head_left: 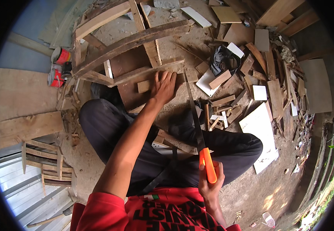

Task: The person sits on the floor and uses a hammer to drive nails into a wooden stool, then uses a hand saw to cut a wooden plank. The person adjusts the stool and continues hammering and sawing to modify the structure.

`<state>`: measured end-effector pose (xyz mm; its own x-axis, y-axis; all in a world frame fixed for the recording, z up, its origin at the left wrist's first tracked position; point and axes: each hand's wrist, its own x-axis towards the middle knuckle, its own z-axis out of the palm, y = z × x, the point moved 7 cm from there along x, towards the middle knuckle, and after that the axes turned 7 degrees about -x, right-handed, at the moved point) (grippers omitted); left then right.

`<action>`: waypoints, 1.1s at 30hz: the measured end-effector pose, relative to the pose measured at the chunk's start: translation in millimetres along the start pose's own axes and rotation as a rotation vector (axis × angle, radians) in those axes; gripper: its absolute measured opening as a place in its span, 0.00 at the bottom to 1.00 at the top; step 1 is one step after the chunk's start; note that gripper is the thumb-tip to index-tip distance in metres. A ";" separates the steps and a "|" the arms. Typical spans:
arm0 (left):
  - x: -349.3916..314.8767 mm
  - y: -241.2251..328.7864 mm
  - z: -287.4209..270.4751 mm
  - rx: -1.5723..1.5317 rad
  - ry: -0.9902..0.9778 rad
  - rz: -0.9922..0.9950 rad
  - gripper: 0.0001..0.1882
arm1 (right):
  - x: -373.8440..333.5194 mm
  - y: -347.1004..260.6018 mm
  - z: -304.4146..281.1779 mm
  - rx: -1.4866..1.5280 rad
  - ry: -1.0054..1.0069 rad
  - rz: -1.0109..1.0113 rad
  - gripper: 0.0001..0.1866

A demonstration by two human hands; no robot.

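My right hand (pixel 212 178) is closed round the orange handle of a handsaw (pixel 195 111). Its dark blade points away from me, and the far end lies against the right part of a short wooden piece (pixel 143 86). Over that piece my left hand (pixel 164 87) is closed, fingers bent across its top and pressing it down. The piece's left end shows beside my wrist. Just beyond my left hand stands a wooden frame (pixel 136 41) with a curved rail and brown panels. How deep the blade sits in the wood cannot be made out.
Wood offcuts (pixel 220 79) and a black plastic bag (pixel 224 59) are heaped at the right, near a large white board (pixel 260 133). Red cans (pixel 56 76) stand at the left, above a slatted wooden piece (pixel 47 163). My folded legs flank the work.
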<state>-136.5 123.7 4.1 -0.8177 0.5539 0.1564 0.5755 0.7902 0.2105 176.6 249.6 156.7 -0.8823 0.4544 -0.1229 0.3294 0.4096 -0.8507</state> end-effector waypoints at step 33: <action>-2.6 -7.7 5.4 -0.052 0.100 0.048 0.27 | 4.2 2.9 0.7 0.015 -0.017 -0.017 0.08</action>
<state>-138.8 117.5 -3.1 -0.7859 0.5600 0.2622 0.6158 0.7474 0.2494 173.6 252.0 153.4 -0.8933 0.4340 -0.1167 0.3094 0.4055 -0.8602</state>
